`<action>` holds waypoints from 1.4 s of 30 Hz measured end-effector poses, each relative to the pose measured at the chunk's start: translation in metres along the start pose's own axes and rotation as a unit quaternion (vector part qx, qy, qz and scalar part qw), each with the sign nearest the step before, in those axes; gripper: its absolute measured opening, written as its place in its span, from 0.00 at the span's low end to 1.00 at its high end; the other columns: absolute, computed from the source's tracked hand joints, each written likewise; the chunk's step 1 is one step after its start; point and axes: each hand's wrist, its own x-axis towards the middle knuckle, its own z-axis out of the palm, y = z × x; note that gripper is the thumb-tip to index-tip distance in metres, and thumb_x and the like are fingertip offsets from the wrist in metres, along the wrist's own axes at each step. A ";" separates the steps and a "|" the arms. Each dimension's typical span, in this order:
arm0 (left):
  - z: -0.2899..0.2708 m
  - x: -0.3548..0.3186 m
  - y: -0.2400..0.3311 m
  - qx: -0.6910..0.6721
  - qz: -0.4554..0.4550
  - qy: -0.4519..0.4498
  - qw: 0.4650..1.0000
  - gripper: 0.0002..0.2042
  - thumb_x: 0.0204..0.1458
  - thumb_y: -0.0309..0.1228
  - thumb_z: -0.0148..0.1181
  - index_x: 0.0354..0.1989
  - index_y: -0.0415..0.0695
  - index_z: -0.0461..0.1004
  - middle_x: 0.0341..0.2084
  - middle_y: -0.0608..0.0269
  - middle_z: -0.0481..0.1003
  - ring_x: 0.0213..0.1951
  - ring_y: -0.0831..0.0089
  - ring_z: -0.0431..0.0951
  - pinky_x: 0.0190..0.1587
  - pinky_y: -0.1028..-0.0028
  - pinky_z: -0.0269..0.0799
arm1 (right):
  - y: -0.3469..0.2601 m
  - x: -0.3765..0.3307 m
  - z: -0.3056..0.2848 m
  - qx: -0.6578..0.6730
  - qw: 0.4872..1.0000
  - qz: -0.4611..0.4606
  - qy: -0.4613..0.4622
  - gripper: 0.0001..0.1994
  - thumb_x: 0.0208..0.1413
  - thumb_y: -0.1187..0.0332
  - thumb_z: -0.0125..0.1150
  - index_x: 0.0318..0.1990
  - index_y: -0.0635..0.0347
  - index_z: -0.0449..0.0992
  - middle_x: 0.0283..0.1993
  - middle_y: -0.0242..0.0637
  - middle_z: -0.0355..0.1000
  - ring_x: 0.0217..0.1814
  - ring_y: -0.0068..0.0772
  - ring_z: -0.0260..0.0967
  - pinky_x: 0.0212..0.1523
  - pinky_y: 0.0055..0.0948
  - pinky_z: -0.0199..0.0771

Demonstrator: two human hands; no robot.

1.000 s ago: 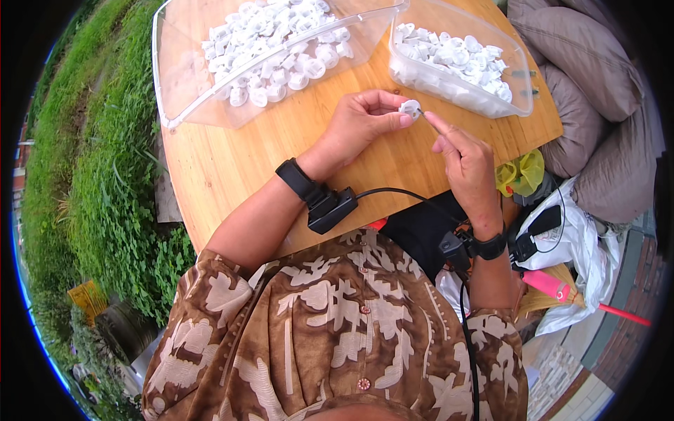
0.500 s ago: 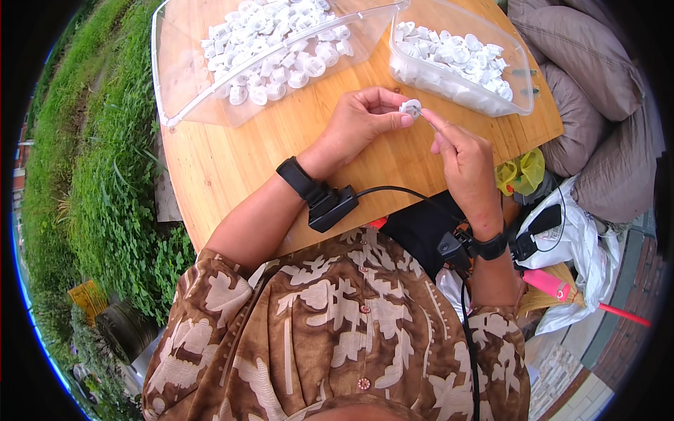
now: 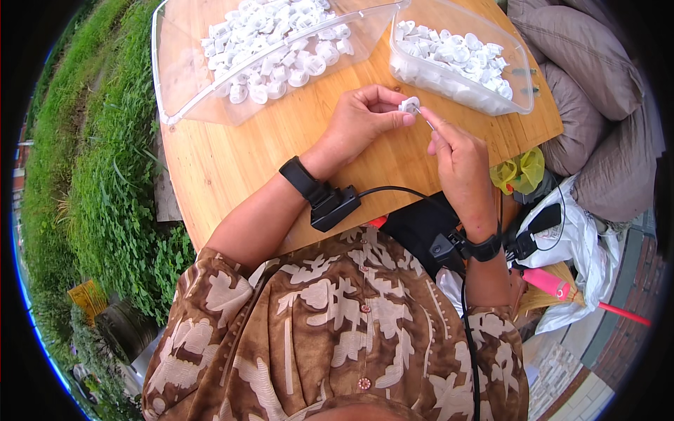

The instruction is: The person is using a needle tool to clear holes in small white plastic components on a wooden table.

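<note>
Above the wooden table, my left hand pinches a small round white plastic part between thumb and fingers. My right hand is closed on a thin metal rod-like tool, whose tip meets the face of the part. Whether this tool has one prong or two is too small to tell. Beyond my left hand stands a large clear plastic bin with many similar white parts in it. A smaller clear bin, beyond my right hand, holds a heap of white pieces.
Both wrists wear black strapped devices with cables. The curved wooden table ends close to my body. On the right are grey-brown padded cloth, a yellow plastic bag, a white sack and a broom. Grass grows on the left.
My right hand has shifted slightly left and turned, and more of the thin tool shows between its fingers and the part. My left hand has barely moved.
</note>
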 end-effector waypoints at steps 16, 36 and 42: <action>0.001 0.000 -0.001 0.022 0.010 0.023 0.999 0.12 0.44 0.22 0.67 0.39 0.38 0.75 0.37 0.61 0.77 0.40 0.78 0.76 0.46 0.78 0.72 | -0.005 0.000 -0.006 -0.049 0.999 -0.006 0.012 0.19 0.49 0.81 0.49 0.49 0.60 0.74 0.29 0.50 0.70 0.30 0.50 0.70 0.32 0.40 0.68; 0.005 -0.005 0.001 0.081 0.021 0.010 0.996 0.10 0.45 0.22 0.67 0.36 0.37 0.76 0.36 0.62 0.77 0.38 0.79 0.76 0.45 0.78 0.73 | -0.013 -0.003 -0.009 -0.241 0.968 -0.063 -0.023 0.19 0.50 0.77 0.49 0.50 0.54 0.74 0.32 0.42 0.72 0.32 0.47 0.71 0.32 0.40 0.71; 0.001 -0.003 -0.006 0.154 0.046 -0.007 0.987 0.10 0.44 0.22 0.67 0.36 0.37 0.76 0.33 0.64 0.78 0.36 0.81 0.76 0.42 0.80 0.73 | -0.015 0.001 -0.016 -0.307 0.945 -0.080 -0.083 0.17 0.50 0.75 0.49 0.48 0.56 0.75 0.30 0.44 0.72 0.31 0.48 0.71 0.31 0.41 0.71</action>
